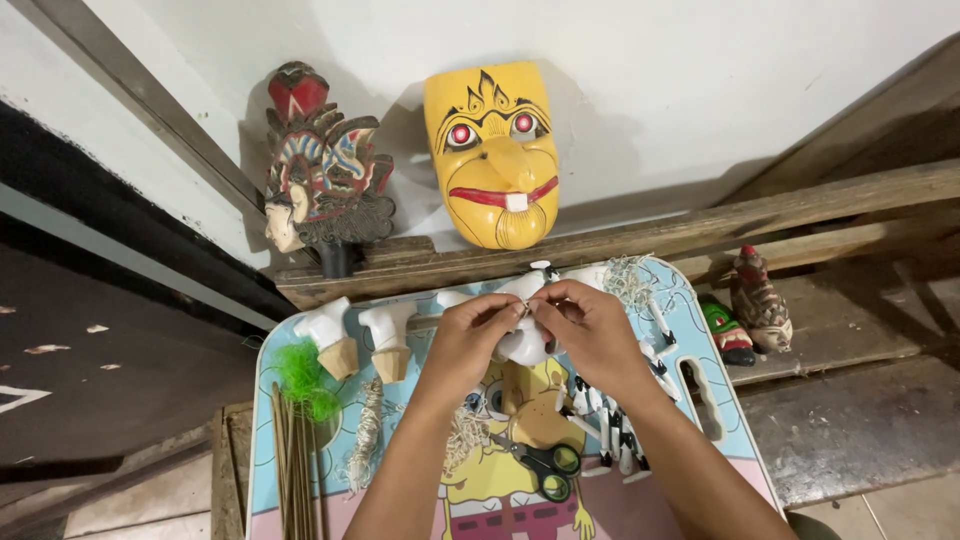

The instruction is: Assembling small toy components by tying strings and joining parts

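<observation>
I am seeing both hands meeting at the centre of the frame over a white carved figure piece [524, 343]. The left hand [468, 340] is curling its fingers closed against the left side of the piece, thumb and forefinger pinching at its top. The right hand [592, 328] is doing the same from the right, fingertips pressing in just beside the left ones; I cannot tell whether a thread is being pinched between them. The piece is sitting just above the small cartoon-printed folding table [700, 330], held off its surface.

Working outward: green-handled scissors [545, 465] are lying below the hands at lower centre. Right of them, black-and-white painted limb pieces [610, 425] are lying in a row. Two white carved heads on bare wooden bases [362, 340] are standing left of the hands. A green tuft [305, 380] and a bundle of thin wooden sticks [295, 465] are sitting at lower left. A pale fibre tangle [628, 280] is lying at the table's upper edge.

Against the wall, a yellow mask [492, 150] is leaning at upper centre, an ornate painted mask [320, 165] beside it at upper left. Two small painted figures [750, 305] are resting at right.
</observation>
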